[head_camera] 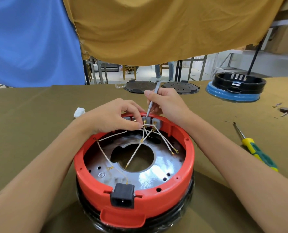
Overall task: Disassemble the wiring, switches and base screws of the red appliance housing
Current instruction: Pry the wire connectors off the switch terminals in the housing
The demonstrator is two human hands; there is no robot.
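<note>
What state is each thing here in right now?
Red round plastic housing: upside down, open.
White wires: several ends loose.
Grey switch blocks: mounted on rim.
Left hand: pinching a wire terminal.
Right hand: holding slim grey metal tool.
Yellow-green screwdriver: lying unused.

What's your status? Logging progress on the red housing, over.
Left hand pinching white wires at grey switch block. Right hand holding slim grey metal tool, tip on switch. Round red plastic housing still wired. Nothing blocking.
</note>
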